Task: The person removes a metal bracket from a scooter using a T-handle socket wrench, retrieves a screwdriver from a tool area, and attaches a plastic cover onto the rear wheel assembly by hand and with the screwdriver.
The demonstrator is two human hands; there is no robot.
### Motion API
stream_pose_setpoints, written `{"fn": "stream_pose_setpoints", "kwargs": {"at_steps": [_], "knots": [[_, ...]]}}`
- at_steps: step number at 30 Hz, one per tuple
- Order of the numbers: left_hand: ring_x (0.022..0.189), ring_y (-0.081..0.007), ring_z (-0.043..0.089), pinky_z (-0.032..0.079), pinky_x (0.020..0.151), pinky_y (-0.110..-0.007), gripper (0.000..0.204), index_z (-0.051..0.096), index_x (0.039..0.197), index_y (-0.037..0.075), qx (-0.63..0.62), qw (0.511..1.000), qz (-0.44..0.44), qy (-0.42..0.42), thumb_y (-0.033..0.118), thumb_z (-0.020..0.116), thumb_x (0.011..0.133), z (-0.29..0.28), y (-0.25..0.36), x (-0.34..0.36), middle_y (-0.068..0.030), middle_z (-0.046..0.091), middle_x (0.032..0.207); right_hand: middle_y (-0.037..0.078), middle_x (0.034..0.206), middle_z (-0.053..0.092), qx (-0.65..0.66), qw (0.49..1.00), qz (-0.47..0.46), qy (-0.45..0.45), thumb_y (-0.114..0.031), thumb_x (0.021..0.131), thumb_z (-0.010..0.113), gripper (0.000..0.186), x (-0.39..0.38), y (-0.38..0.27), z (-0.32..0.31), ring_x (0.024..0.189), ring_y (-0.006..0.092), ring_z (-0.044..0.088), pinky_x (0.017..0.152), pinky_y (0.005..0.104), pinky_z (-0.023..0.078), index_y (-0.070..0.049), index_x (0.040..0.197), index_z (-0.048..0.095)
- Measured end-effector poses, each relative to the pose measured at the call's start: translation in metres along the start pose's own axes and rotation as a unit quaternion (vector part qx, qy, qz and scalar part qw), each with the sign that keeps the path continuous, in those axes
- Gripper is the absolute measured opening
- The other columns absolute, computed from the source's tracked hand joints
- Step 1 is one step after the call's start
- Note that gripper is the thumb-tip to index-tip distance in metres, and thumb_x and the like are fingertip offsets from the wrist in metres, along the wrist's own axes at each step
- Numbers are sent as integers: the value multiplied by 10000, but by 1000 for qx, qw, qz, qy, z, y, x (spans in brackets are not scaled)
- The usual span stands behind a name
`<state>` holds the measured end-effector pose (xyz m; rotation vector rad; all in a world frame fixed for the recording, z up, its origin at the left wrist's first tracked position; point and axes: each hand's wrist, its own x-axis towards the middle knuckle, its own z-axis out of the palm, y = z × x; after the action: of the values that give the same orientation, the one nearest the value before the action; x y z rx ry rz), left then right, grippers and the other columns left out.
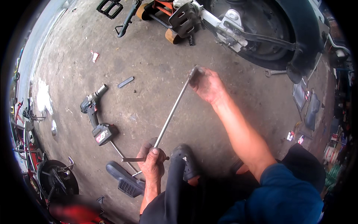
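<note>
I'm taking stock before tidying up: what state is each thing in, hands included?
Left hand: closed around the metal rod
Right hand: at the rod's upper end, grip unclear
Metal rod: held aslant
Power tool: lying down, battery and socket fitted
Grey bar: lying flat
Spanner: lying near the wheel

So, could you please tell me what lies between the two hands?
In the head view, a long, slim metal rod spans the gap, running from the left hand to the right hand, with the floor below it.
</note>
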<state>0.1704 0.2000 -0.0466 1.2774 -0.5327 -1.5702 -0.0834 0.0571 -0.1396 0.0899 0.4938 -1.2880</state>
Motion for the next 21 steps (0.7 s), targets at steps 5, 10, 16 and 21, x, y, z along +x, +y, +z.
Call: {"fn": "stream_pose_setpoints", "kwargs": {"at_steps": [5, 10, 16, 21], "knots": [[479, -135, 457, 423, 503, -266, 385, 557, 1068, -95, 25, 1000, 18, 1, 166, 667, 808, -11, 0, 2, -46, 522, 612, 90, 848, 660, -21, 1000, 10, 8, -165, 889, 499, 169, 4, 0, -1, 792, 210, 641, 739, 320, 534, -49, 890, 622], [680, -156, 590, 463, 635, -272, 272, 614, 1048, -52, 413, 882, 221, -50, 82, 633, 812, 0, 20, 3, -93, 640, 783, 74, 818, 653, -95, 994, -2, 48, -168, 897, 485, 160, 4, -3, 8, 768, 192, 630, 684, 309, 510, -75, 887, 615], [454, -98, 352, 331, 456, -266, 336, 545, 1100, -54, -82, 995, -49, -5, 138, 617, 834, 0, 11, 9, 3, 398, 542, 54, 865, 641, -166, 983, -32, 68, -199, 903, 489, 151, 4, -4, 29, 804, 171, 608, 702, 311, 487, -101, 928, 602], [477, -97, 345, 350, 502, -281, 334, 540, 1093, -54, -45, 998, -15, -37, 175, 595, 856, 11, 1, 30, 13, 355, 546, 50, 876, 630, -140, 988, -69, 18, -214, 907, 507, 149, 21, -17, 47, 823, 182, 606, 704, 322, 487, -101, 949, 595]]}}
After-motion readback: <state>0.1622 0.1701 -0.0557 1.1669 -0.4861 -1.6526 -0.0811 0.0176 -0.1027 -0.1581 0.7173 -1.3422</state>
